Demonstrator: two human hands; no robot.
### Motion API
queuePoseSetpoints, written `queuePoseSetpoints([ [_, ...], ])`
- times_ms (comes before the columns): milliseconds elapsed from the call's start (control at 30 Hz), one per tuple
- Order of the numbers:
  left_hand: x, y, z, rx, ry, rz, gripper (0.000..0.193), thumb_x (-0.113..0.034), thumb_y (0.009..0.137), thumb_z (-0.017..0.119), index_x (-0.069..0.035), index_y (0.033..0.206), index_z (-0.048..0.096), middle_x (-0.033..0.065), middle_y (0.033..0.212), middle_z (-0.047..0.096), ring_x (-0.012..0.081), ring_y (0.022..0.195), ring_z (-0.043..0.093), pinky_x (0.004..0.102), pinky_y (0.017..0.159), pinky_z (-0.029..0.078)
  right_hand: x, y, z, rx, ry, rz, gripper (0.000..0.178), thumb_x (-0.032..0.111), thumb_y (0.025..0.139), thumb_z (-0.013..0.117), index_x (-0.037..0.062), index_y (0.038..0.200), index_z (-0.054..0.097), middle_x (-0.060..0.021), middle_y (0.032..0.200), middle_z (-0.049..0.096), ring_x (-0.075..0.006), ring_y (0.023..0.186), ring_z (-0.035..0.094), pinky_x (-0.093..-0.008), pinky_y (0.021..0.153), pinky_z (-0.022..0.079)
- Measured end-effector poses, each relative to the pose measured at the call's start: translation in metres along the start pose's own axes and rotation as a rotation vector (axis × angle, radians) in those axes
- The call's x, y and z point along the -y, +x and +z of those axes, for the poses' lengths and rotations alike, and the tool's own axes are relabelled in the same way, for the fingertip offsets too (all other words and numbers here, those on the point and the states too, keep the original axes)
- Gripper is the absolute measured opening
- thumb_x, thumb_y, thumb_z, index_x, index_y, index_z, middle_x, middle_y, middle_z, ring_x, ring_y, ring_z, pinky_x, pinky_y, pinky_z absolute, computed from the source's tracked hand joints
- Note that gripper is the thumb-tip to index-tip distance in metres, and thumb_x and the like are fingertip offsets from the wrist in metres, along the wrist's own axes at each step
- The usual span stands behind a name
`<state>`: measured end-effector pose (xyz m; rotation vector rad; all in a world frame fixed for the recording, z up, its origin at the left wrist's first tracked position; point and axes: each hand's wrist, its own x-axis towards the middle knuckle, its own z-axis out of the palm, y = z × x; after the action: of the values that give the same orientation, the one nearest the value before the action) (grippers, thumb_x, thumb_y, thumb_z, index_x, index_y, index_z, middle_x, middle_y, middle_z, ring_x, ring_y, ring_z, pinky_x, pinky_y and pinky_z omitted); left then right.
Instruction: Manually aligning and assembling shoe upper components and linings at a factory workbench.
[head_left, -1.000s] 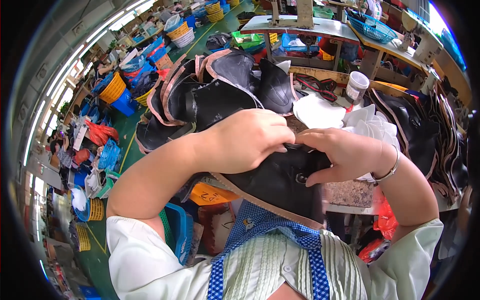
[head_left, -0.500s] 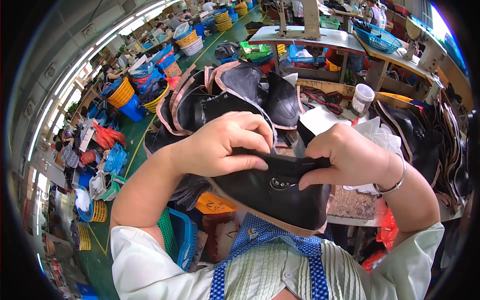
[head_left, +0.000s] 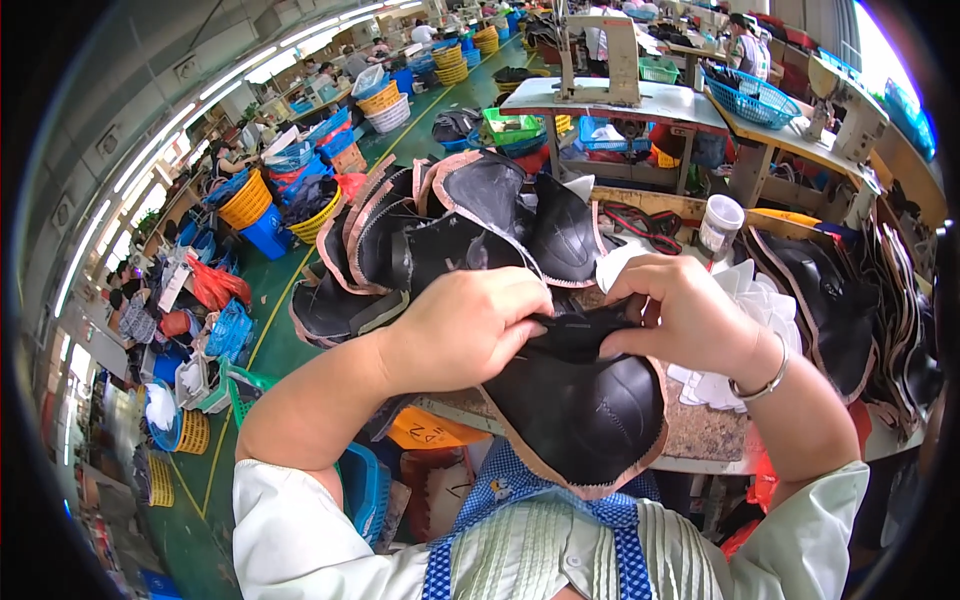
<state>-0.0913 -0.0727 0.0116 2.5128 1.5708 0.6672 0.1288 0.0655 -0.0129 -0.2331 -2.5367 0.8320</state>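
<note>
Between my two hands hangs a black shoe upper (head_left: 570, 410) with a pale pinkish-tan edge, its rounded, stitched front toward me. My left hand (head_left: 475, 325) pinches the upper's black collar on the left, thumb and fingers pressed together. On the other side my right hand (head_left: 680, 312) grips the same collar with thumb and bent fingers; a metal bangle (head_left: 770, 375) circles that wrist. The inside of the collar shows dark between the hands. Just beyond them lies a pile of similar black uppers (head_left: 450, 215) with zigzag-cut pinkish edges.
White cut pieces (head_left: 755, 305) lie right of my hands, below a white tub (head_left: 720, 225). More black uppers (head_left: 825, 310) stack at the far right. A blue basket (head_left: 362, 495) stands below my left arm. Sewing machines (head_left: 600, 60) and a person (head_left: 748, 50) are farther off.
The upper has turned in my hands, so its stitched front now faces me and the metal eyelets no longer show. Both hands have moved slightly lower in the picture.
</note>
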Motion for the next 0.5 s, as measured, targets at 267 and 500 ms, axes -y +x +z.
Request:
queuePoseSetpoints([
  [267,-0.008,0.000,0.000,-0.026,-0.519,-0.095,0.025,-0.015,0.081,0.076,0.000,0.091,0.059,0.0065,0.081,0.057,0.0151,0.076,0.055,0.0290,0.071,0.045,0.001,-0.004,0.009,-0.236,0.488,-0.089,0.046,-0.004,0.072,0.078,0.0005,0.111,0.055,-0.0067,0.100,0.055,-0.0127,0.079,0.064,-0.0253,0.070,0.053],
  [500,-0.002,-0.004,-0.001,-0.103,-0.616,0.008,0.022,-0.008,0.081,0.078,-0.002,0.094,0.061,-0.0015,0.085,0.060,0.0064,0.081,0.052,0.0247,0.075,0.044,-0.020,-0.015,0.057,-0.378,1.165,-0.118,0.025,-0.010,0.082,0.069,0.0030,0.101,0.058,-0.0063,0.115,0.050,-0.0122,0.103,0.054,-0.0282,0.091,0.045],
])
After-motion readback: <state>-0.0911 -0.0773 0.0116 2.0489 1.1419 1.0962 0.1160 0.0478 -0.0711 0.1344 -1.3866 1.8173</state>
